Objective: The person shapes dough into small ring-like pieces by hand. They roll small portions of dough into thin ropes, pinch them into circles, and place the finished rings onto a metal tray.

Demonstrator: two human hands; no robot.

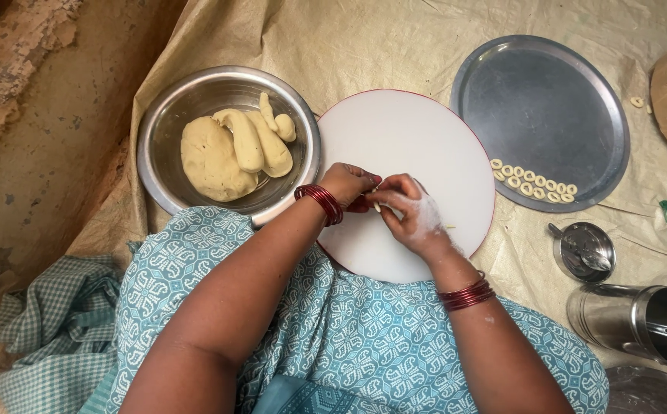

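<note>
Together, the left hand (pixel 349 186) and right hand (pixel 410 211) pinched a small dough piece (pixel 377 205) over the white round board (pixel 410 146), apparently shaping a ring.

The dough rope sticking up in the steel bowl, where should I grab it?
Pinch the dough rope near its free upper end, coming from above. That end stands clear of the big lump, inside the steel bowl, so a grip there probably won't tear it.
</note>
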